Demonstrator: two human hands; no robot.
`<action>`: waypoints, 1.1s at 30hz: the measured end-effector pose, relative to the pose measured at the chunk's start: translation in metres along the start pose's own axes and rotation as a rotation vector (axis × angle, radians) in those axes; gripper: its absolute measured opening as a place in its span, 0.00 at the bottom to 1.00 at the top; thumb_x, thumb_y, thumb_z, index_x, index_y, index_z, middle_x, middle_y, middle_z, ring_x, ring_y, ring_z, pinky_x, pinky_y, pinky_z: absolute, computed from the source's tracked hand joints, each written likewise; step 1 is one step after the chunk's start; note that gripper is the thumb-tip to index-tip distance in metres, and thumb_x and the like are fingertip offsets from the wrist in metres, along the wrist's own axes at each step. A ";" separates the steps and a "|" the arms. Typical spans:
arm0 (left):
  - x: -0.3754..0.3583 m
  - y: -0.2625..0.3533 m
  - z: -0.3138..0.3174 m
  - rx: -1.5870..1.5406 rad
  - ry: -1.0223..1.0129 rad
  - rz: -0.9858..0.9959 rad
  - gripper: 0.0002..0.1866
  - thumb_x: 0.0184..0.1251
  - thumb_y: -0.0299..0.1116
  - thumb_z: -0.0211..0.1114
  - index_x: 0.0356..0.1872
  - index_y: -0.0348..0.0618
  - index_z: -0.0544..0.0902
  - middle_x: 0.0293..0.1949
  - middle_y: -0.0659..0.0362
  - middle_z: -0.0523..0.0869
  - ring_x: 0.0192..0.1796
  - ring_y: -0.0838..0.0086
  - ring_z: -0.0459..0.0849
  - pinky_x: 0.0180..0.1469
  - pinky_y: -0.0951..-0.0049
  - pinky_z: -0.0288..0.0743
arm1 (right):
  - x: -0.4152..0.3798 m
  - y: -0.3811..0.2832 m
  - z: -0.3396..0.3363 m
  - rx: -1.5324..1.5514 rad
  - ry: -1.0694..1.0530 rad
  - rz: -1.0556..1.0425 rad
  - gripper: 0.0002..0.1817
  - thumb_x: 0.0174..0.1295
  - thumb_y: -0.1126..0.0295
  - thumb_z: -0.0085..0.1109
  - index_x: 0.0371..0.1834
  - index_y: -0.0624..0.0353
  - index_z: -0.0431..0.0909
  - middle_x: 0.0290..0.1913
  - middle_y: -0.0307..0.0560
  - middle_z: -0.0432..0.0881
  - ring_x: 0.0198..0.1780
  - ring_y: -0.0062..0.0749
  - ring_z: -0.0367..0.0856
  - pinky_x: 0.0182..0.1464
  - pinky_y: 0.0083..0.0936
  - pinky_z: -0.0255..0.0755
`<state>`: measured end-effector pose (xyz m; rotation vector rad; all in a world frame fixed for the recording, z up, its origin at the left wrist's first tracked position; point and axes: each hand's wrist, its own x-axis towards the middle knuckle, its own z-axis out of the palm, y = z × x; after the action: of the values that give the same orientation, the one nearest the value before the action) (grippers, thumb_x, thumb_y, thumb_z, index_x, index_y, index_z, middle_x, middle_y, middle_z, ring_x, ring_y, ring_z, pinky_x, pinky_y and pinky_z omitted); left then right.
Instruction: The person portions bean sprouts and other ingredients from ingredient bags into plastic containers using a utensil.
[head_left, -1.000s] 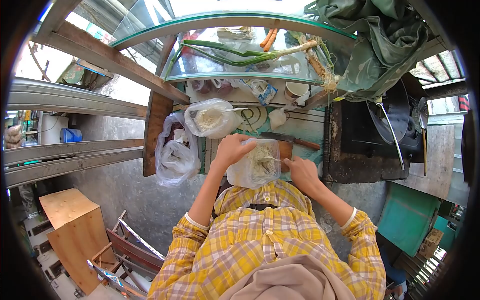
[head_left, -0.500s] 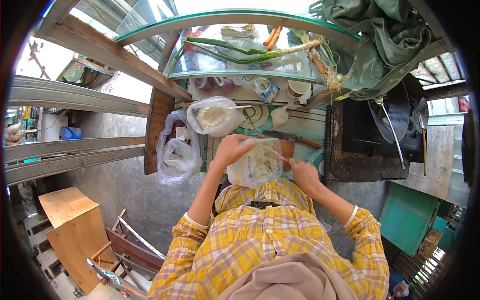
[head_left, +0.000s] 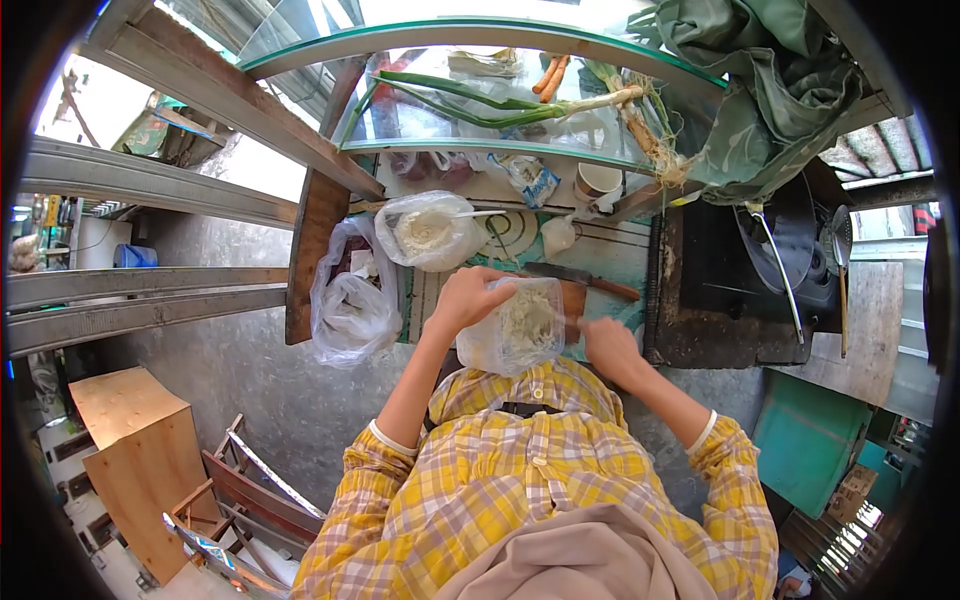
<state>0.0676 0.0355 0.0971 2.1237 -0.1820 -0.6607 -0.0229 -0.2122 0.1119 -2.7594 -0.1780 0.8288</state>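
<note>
In the head view, my left hand [head_left: 466, 300] grips the rim of a clear plastic container [head_left: 484, 345], fingers over its far left edge. The container is tilted toward me and holds a pale, greenish, lumpy mixture [head_left: 530, 318]. My right hand [head_left: 610, 345], slightly blurred, is closed around the thin handle of what looks like a spoon [head_left: 562, 319]; its end is lost in the mixture. Behind the container lies a wooden cutting board [head_left: 573, 298], partly covered. A knife [head_left: 585, 281] with a brown handle rests across the board's far side.
A bag of white flour [head_left: 428, 232] with a pale handle in it stands at the far left, beside another plastic bag [head_left: 355, 315]. Spring onions [head_left: 510, 112] and carrots [head_left: 551, 77] lie on the glass shelf [head_left: 500, 148] ahead. A stove [head_left: 735, 270] with a wok [head_left: 785, 235] is at right.
My right hand has shifted slightly with the utensil, which has moved within the mixture. My left hand keeps its hold on the container. The camera view has tilted a little.
</note>
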 end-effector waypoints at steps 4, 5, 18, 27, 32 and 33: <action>-0.002 0.000 0.003 -0.006 -0.005 0.021 0.26 0.50 0.55 0.58 0.40 0.46 0.88 0.31 0.45 0.86 0.37 0.53 0.84 0.45 0.60 0.77 | -0.012 0.003 0.017 -0.040 -0.009 0.028 0.12 0.55 0.77 0.50 0.43 0.64 0.76 0.32 0.63 0.81 0.37 0.58 0.82 0.37 0.47 0.77; -0.001 0.000 0.004 0.014 0.010 0.021 0.26 0.50 0.55 0.58 0.40 0.46 0.88 0.31 0.45 0.86 0.37 0.53 0.84 0.44 0.60 0.77 | -0.015 0.004 0.022 -0.019 -0.044 0.005 0.13 0.55 0.76 0.50 0.44 0.63 0.77 0.32 0.63 0.80 0.36 0.58 0.81 0.36 0.47 0.76; 0.001 0.002 0.007 0.048 0.023 0.035 0.26 0.50 0.55 0.57 0.40 0.47 0.88 0.30 0.45 0.85 0.36 0.51 0.84 0.44 0.60 0.77 | 0.001 -0.006 0.017 -0.024 -0.049 -0.087 0.10 0.60 0.74 0.47 0.38 0.67 0.77 0.30 0.60 0.81 0.35 0.54 0.83 0.34 0.44 0.78; 0.003 0.004 0.008 0.051 0.015 0.026 0.28 0.49 0.57 0.56 0.40 0.46 0.87 0.29 0.44 0.85 0.36 0.51 0.84 0.44 0.59 0.77 | 0.012 -0.005 0.007 0.036 -0.088 -0.088 0.08 0.55 0.73 0.52 0.34 0.63 0.80 0.32 0.60 0.82 0.35 0.57 0.82 0.36 0.47 0.77; 0.002 0.006 0.009 0.082 0.006 0.034 0.28 0.49 0.57 0.56 0.40 0.46 0.87 0.29 0.44 0.85 0.35 0.51 0.84 0.43 0.59 0.78 | 0.018 -0.016 0.016 -0.020 -0.064 -0.047 0.07 0.52 0.75 0.53 0.31 0.65 0.80 0.33 0.62 0.82 0.36 0.57 0.83 0.37 0.46 0.78; 0.003 0.006 0.007 0.072 0.017 0.027 0.28 0.49 0.57 0.56 0.40 0.45 0.87 0.29 0.44 0.85 0.35 0.51 0.84 0.43 0.59 0.78 | 0.016 -0.021 0.016 -0.054 -0.117 -0.089 0.07 0.52 0.75 0.53 0.30 0.66 0.80 0.34 0.63 0.82 0.36 0.57 0.83 0.36 0.46 0.78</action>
<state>0.0670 0.0254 0.0974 2.1917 -0.2279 -0.6279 -0.0197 -0.1854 0.0969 -2.7314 -0.3473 0.9753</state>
